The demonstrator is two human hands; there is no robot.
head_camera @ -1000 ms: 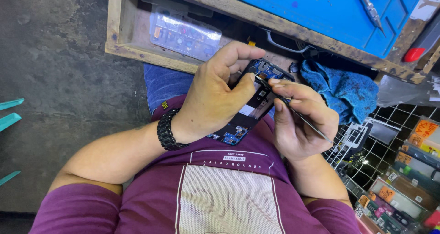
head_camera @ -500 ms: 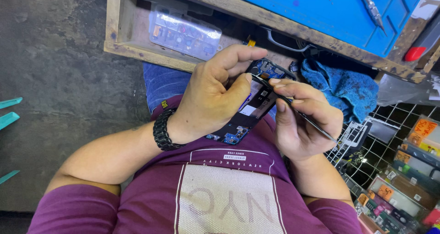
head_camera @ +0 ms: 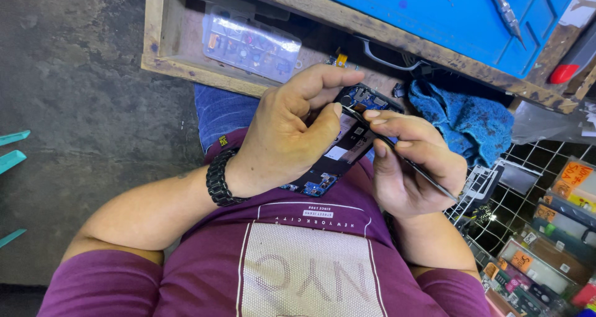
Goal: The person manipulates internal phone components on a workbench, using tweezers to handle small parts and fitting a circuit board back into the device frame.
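Both hands are working over the lap: the left hand is gripping an opened phone, back already off, while the right hand is pinching tweezers, probably probing parts near the phone's top.

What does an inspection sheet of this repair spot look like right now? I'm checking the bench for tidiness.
Surface: blue work mat on a wooden bench edge; open drawer below it.
Job's things: opened phone, back off and boards bare, held over the lap; thin metal tool, tip at the phone.
Clutter: clear parts box in the drawer; blue cloth; screwdriver on the mat.
Grippers: left hand grips the phone; right hand pinches the tool.
Cables: black cable under the bench.
Surroundings: concrete floor; wire rack with small packages.
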